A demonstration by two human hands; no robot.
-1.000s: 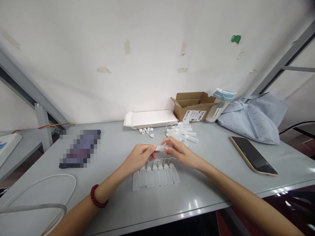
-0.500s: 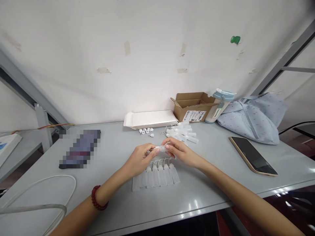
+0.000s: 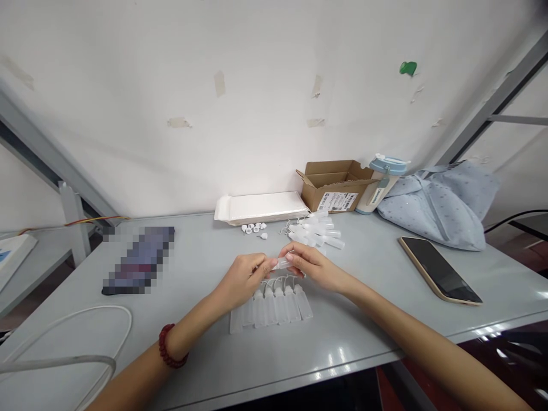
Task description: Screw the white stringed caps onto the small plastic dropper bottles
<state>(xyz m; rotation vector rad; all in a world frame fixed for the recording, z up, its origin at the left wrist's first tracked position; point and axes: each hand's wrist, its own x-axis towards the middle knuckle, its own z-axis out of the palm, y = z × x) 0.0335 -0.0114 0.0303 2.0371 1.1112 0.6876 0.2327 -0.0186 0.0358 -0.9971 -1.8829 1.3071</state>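
Observation:
Between my two hands is a small translucent plastic dropper bottle [image 3: 283, 263], held a little above the table. My left hand [image 3: 246, 278] pinches its left end, where the fingers hide the tip. The other end is gripped by the fingers of my right hand [image 3: 314, 266]. Just below lies a row of several squeeze bottles [image 3: 274, 308], side by side with thin tethers curling from their necks. Beyond my hands sits a small cluster of white caps [image 3: 253, 228]. To their right, a loose pile of more bottles [image 3: 319, 229] lies near the cardboard box.
At the back stand a flat white package [image 3: 265, 206], an open cardboard box [image 3: 336, 191] and a blue-lidded cup [image 3: 379, 185]. A pale blue bag [image 3: 436, 208] and a phone [image 3: 440, 271] lie right. On the left are a blurred dark item [image 3: 143, 260] and a white cable [image 3: 124, 311].
The bottle between my hands has tilted slightly, its right end still in my right fingers. Both hands stay in nearly the same place, and the things on the table have not moved.

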